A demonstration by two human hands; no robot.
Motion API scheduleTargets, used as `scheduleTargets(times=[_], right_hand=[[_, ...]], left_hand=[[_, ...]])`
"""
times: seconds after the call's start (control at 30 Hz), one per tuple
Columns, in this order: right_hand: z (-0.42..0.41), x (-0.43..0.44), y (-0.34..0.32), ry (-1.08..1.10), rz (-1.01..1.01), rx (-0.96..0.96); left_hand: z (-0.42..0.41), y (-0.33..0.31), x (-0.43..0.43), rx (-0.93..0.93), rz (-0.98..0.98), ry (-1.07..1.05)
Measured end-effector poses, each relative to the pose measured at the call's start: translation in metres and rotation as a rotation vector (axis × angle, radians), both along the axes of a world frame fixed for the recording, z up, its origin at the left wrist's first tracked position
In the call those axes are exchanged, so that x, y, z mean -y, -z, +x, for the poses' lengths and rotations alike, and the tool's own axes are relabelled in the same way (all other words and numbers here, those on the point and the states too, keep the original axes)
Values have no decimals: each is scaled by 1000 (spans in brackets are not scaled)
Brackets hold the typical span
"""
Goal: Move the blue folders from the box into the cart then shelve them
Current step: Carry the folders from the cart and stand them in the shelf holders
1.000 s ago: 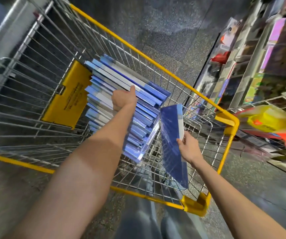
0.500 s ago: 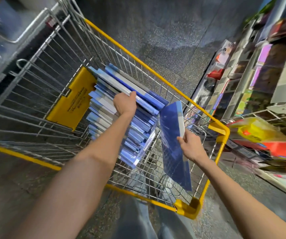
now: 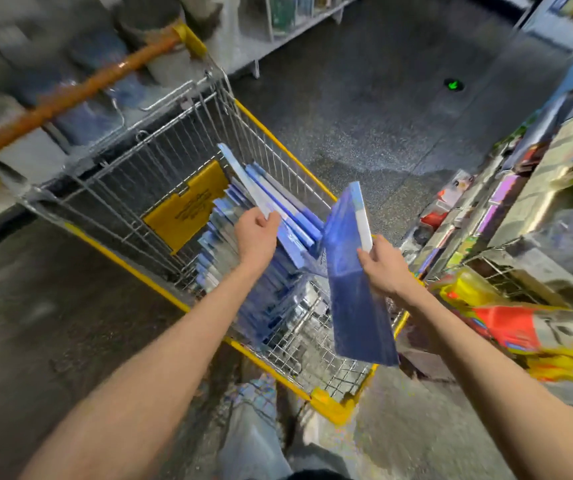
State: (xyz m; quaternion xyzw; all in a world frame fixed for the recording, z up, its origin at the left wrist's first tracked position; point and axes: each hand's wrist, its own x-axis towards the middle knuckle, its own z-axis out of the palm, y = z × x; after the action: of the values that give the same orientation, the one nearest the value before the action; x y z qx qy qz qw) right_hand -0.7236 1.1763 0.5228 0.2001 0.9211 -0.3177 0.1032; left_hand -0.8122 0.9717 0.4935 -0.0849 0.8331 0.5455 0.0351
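A wire cart [image 3: 174, 188] with a yellow rim holds a tall stack of blue folders [image 3: 264, 282]. My left hand [image 3: 256, 233] grips the top few folders [image 3: 278, 199] of the stack and tilts them up at their far end. My right hand [image 3: 380, 268] holds one blue folder [image 3: 354, 282] with a white spine edge, raised above the cart's right side and slanting toward me. The lower part of the stack is hidden behind my left arm.
An orange cart handle [image 3: 81, 88] is at the upper left. Shelves with colourful goods [image 3: 506, 202] line the right. A wire basket with yellow and red packs [image 3: 506, 317] stands at the right. White shelving [image 3: 288, 26] is at the back. Dark floor [image 3: 382, 109] lies beyond the cart.
The view swung upward and left, so the cart's handle and far shelving now show. My left hand has lifted the top folders off the stack. My right hand raised its folder higher.
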Motion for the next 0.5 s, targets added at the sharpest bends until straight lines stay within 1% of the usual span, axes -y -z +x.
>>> scheduleTargets(times=[0.1,0.17,0.23,0.33,0.5], right_hand=[[16,-2,-25,-38,-25,-143],[25,0,-40,-82,-76,-249],[32,6,-52,-110,-168,-336],[43,18,-64,-81,-372,-427],[61,24,-81,-47,-723,-443]], left_hand=[[35,-19,0,-79,2,44],[58,-29,-1,-118,-6,86],[78,-41,-6,-152,-17,141],[102,-61,-16,-230,19,191],[131,-83,-23,-322,26,275]])
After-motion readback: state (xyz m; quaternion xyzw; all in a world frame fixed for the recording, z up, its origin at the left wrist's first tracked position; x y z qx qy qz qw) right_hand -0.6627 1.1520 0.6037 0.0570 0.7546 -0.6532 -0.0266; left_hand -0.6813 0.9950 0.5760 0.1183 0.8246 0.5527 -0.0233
